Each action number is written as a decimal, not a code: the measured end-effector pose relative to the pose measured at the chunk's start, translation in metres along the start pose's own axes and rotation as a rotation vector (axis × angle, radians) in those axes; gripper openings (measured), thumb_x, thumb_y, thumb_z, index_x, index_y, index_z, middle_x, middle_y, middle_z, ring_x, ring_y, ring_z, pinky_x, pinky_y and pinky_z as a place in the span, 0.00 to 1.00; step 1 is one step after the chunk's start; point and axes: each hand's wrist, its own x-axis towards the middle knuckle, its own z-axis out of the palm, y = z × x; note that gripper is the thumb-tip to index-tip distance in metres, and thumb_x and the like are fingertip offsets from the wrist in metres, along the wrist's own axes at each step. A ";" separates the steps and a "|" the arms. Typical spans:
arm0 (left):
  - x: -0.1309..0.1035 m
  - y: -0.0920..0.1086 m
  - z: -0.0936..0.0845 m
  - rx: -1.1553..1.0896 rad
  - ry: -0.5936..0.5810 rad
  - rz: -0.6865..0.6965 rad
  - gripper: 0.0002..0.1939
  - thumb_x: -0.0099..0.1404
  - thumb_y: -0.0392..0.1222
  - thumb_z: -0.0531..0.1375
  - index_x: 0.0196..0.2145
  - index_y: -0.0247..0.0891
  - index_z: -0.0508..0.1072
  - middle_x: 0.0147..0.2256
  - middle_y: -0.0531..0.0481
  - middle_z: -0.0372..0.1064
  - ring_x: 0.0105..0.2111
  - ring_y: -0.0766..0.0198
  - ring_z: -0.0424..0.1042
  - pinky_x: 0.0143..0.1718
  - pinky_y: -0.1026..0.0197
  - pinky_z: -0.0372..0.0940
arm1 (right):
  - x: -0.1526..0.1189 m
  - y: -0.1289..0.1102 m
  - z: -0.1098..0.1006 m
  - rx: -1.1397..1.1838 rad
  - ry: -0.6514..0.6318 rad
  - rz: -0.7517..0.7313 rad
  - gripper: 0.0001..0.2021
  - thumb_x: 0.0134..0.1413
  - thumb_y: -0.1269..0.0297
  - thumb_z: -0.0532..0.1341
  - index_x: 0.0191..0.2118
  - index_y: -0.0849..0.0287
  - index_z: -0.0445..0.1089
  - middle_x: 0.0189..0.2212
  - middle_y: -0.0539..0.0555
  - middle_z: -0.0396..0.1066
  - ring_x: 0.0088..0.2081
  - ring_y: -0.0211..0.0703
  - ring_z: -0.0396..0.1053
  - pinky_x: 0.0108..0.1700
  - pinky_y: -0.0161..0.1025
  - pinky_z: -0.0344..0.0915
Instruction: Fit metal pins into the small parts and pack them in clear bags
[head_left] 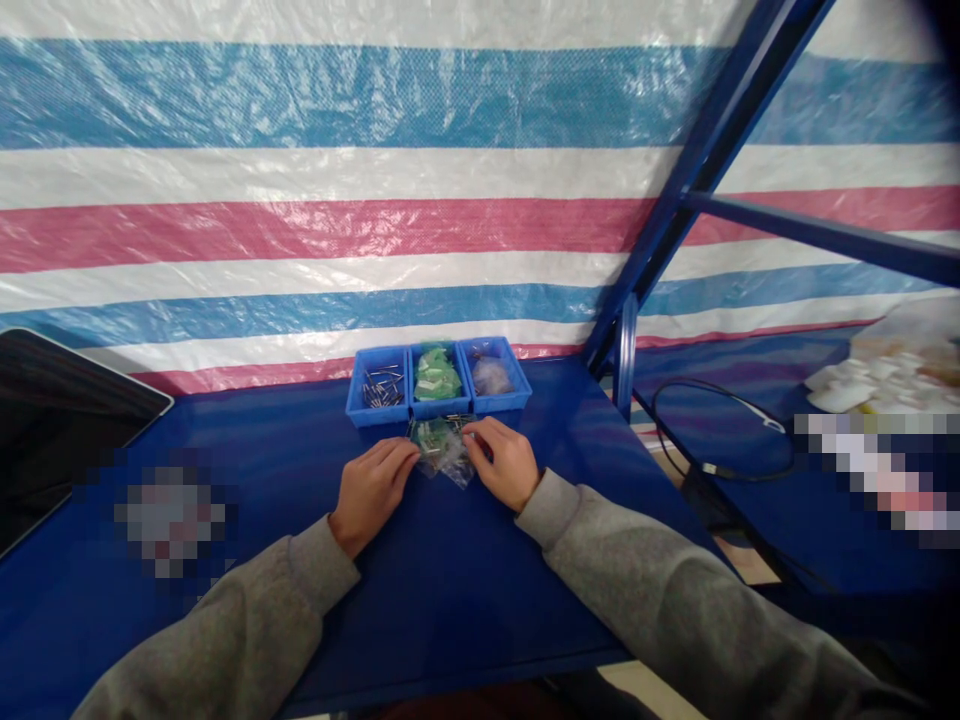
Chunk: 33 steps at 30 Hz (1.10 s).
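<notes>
A small clear plastic bag [448, 462] lies on the blue table between my hands, in front of the bins. Some green material and small metal pieces show in or under it. My left hand [373, 492] has its fingertips pinched at the bag's left edge. At the right edge, my right hand [506, 463] is closed with thumb and fingers on the plastic. Just beyond stand three blue bins in a row: the left bin [379, 414] holds loose metal screws or pins, the middle one green bags [437, 375], the right one clear bags [491, 377].
The blue table [450, 620] reaches to a striped plastic sheet [315, 230] behind. A dark screen-like panel [60, 430] stands at left, near a blurred patch. A blue metal frame [694, 180] rises at right, beside a second surface with a black cable [720, 385] and white bagged items [892, 365].
</notes>
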 end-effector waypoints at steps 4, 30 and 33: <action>0.016 0.003 -0.001 -0.059 0.049 -0.008 0.09 0.66 0.41 0.52 0.40 0.39 0.70 0.40 0.48 0.71 0.41 0.63 0.70 0.44 0.61 0.64 | 0.006 -0.009 0.003 0.084 0.012 -0.061 0.11 0.60 0.66 0.50 0.42 0.60 0.68 0.33 0.54 0.69 0.35 0.40 0.67 0.39 0.35 0.62; 0.037 -0.007 0.015 -0.311 0.286 0.103 0.06 0.62 0.36 0.58 0.37 0.38 0.74 0.34 0.49 0.73 0.36 0.64 0.72 0.41 0.61 0.67 | 0.021 0.001 0.016 0.328 0.127 -0.063 0.07 0.60 0.67 0.53 0.35 0.58 0.68 0.31 0.53 0.69 0.34 0.40 0.67 0.38 0.36 0.63; 0.036 -0.007 0.015 -0.306 0.278 0.093 0.06 0.62 0.36 0.57 0.36 0.38 0.74 0.34 0.50 0.73 0.36 0.64 0.72 0.41 0.61 0.67 | 0.021 0.001 0.017 0.327 0.119 -0.044 0.07 0.59 0.66 0.53 0.35 0.58 0.68 0.31 0.53 0.69 0.32 0.40 0.66 0.36 0.36 0.62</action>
